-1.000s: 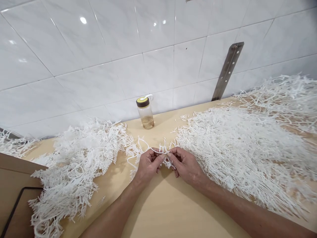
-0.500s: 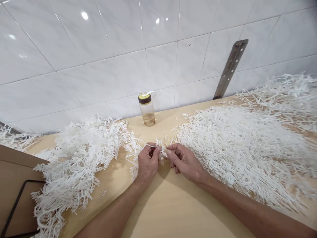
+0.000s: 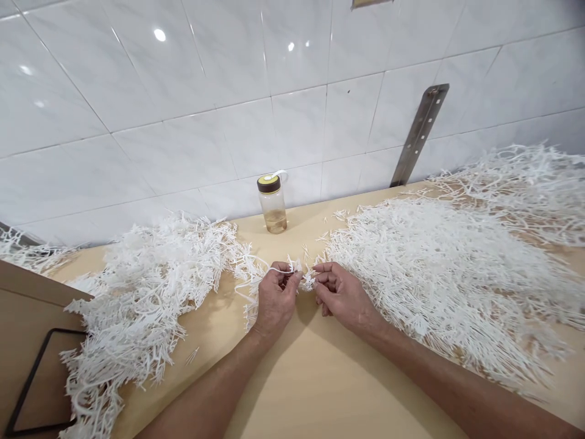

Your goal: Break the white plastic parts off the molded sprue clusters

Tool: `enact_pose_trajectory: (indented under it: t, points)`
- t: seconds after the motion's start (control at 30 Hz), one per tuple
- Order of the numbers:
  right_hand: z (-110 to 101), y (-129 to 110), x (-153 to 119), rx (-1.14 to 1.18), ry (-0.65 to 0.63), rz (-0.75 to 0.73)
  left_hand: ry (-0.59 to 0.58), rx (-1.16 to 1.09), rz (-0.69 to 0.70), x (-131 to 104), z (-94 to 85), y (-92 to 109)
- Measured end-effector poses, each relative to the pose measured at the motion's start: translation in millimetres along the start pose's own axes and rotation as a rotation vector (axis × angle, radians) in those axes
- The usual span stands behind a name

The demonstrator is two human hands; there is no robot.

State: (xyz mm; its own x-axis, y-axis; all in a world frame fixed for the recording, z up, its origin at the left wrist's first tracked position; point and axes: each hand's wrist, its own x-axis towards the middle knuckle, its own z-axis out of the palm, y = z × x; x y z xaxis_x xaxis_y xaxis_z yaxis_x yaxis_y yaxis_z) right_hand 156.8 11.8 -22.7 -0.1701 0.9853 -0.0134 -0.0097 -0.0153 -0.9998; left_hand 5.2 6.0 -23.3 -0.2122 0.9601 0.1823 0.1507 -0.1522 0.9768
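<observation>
My left hand (image 3: 276, 300) is closed, its thumb and forefinger pinching a white branched plastic strand (image 3: 297, 266). A thin stem of it loops back over the fingers to the left. Just right of it, my right hand (image 3: 340, 296) is curled with its fingertips at the strand's small spiky tips (image 3: 309, 280). Whatever sits between those fingertips is too small to make out. A large heap of white branched strands (image 3: 150, 286) lies to the left, trailing up to my left hand. On the right spreads a wide pile of short white pieces (image 3: 439, 268).
A clear bottle (image 3: 275, 210) with a dark and yellow lid stands behind my hands, near the tiled wall (image 3: 192, 158). A metal bracket (image 3: 419, 135) leans on the wall. At lower left is a brown box-like panel (image 3: 36, 353) with a black handle (image 3: 34, 381).
My right hand's fingers have moved slightly right and spread a little at the strand's tips. My left hand keeps its pinch, shifted slightly right. The camera view has tilted slightly upward.
</observation>
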Motion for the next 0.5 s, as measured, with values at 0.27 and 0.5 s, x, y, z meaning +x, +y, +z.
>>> enact_pose_trajectory:
  t: [0.27, 0.5]
  points:
    - [-6.1, -2.3, -2.2, -0.109, -0.089, -0.049, -0.015, -0.183, -0.110, 6.3, 1.6, 5.1]
    - [-8.5, -1.6, 0.6, -0.075, -0.014, -0.032, -0.024, -0.168, -0.075, 7.6, -0.8, 2.9]
